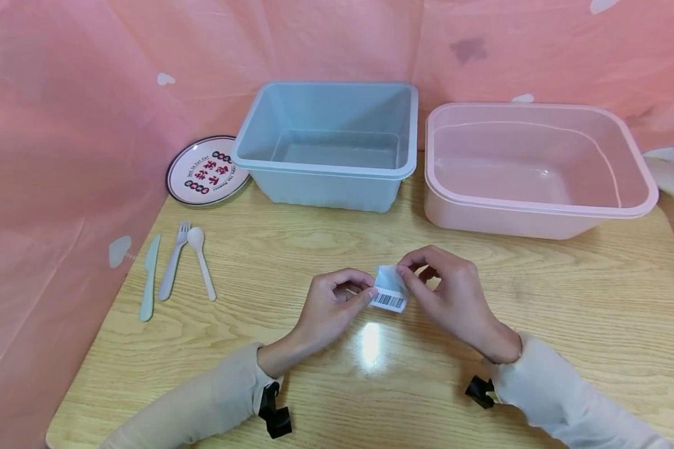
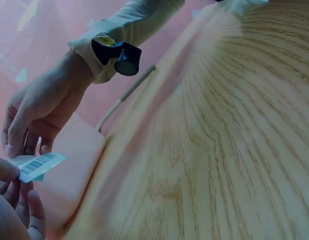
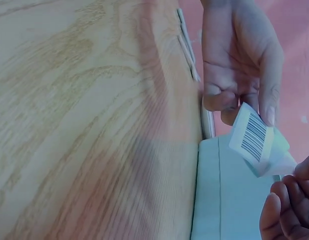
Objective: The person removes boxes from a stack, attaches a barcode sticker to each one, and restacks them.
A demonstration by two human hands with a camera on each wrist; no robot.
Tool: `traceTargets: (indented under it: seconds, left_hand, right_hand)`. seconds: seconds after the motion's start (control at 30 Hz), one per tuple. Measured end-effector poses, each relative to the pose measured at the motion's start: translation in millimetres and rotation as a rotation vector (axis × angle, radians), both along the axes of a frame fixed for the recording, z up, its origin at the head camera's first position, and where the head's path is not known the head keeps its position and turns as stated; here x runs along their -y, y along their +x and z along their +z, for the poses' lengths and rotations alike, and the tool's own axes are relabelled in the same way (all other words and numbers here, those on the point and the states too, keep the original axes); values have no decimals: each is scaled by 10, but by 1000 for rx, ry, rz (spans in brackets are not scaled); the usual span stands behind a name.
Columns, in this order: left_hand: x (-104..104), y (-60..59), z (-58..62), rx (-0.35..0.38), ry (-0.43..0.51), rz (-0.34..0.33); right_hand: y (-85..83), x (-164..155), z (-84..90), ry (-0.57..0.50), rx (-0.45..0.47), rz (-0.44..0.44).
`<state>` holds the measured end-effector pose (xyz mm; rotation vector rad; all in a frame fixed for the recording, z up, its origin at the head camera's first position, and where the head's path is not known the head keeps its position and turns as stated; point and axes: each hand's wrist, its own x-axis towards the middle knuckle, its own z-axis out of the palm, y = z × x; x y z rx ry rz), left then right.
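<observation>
A small white barcode label (image 1: 389, 302) is held above the table between both hands, its printed bars facing up. My left hand (image 1: 336, 305) pinches its left edge between thumb and fingers. At the upper right corner, my right hand (image 1: 455, 296) pinches a thin, pale sheet (image 1: 392, 275) that stands up behind the bars. In the right wrist view the barcode label (image 3: 252, 135) has that whitish piece folding away toward the right fingertips (image 3: 305, 170). The left wrist view shows the left thumb over the label's near end (image 2: 43, 166).
A grey-blue basin (image 1: 326, 187) and a pink basin (image 1: 505, 218) stand at the back of the wooden table (image 1: 371, 399). Left of them is a printed plate (image 1: 185, 171). A green knife (image 1: 150, 277), a fork (image 1: 173, 265) and a spoon (image 1: 203, 262) lie at left.
</observation>
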<state>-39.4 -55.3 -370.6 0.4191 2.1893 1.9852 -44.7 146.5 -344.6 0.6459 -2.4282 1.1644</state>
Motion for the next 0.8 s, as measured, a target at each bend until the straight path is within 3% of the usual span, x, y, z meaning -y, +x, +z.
traceTargets:
  seconds: [0.8]
  left_hand:
    - [51, 18, -42, 25, 9, 5]
  right_hand:
    - [-80, -75, -22, -132, 46, -126]
